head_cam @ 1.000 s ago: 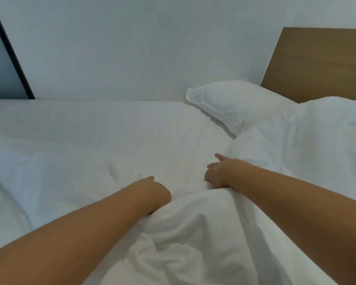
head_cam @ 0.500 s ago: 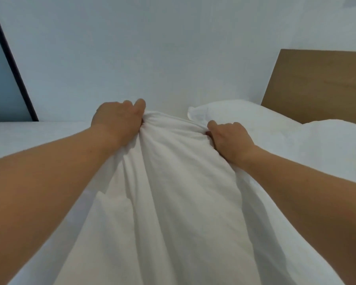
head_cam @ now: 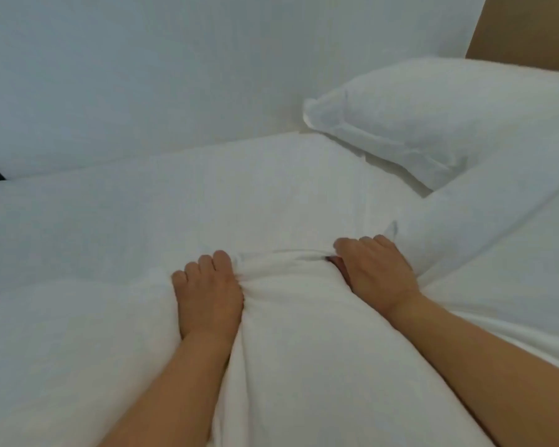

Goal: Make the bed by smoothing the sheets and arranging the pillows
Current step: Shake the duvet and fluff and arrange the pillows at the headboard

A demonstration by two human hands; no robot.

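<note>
White cotton duvet (head_cam: 304,366) spreads over the bed's near half, its bunched top edge lying on the flat sheet (head_cam: 175,204); a white pillow (head_cam: 449,124) rests at the far right against the wooden headboard (head_cam: 530,30). The left hand (head_cam: 208,298) and the right hand (head_cam: 375,272) each clench that gathered edge, fingers curled into the fabric.

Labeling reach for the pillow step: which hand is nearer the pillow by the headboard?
Right. The right hand grips the duvet just below the pillow; the left hand grips it farther to the left.
</note>
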